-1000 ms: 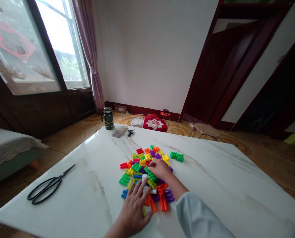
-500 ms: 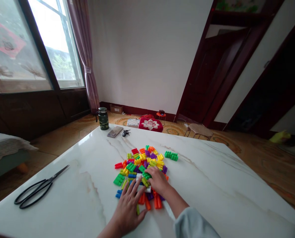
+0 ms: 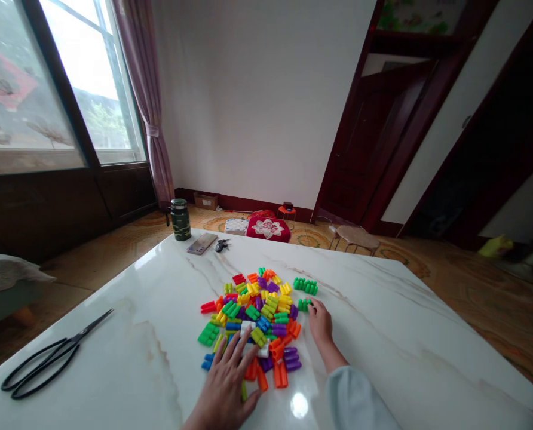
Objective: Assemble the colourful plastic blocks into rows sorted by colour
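A heap of small plastic building blocks (image 3: 253,313) in green, yellow, orange, purple, blue and red lies in the middle of a white marble table (image 3: 405,340). My left hand (image 3: 228,382) rests flat on the near edge of the heap, fingers stretched out over white and orange blocks. My right hand (image 3: 320,322) sits at the right side of the heap, its fingertips pinched on a small green block (image 3: 303,304). A longer green block (image 3: 305,286) lies alone just beyond it.
Black scissors (image 3: 46,361) lie at the table's left edge. A dark green flask (image 3: 180,219), a phone (image 3: 202,243) and keys (image 3: 222,245) sit at the far corner. Beyond are a red cushion (image 3: 267,229), a low stool (image 3: 355,237), a window and a dark wooden door.
My right hand left the middle of the heap and moved to its right side, carrying a small green block. My left hand stayed on the near edge. The view tilted slightly.
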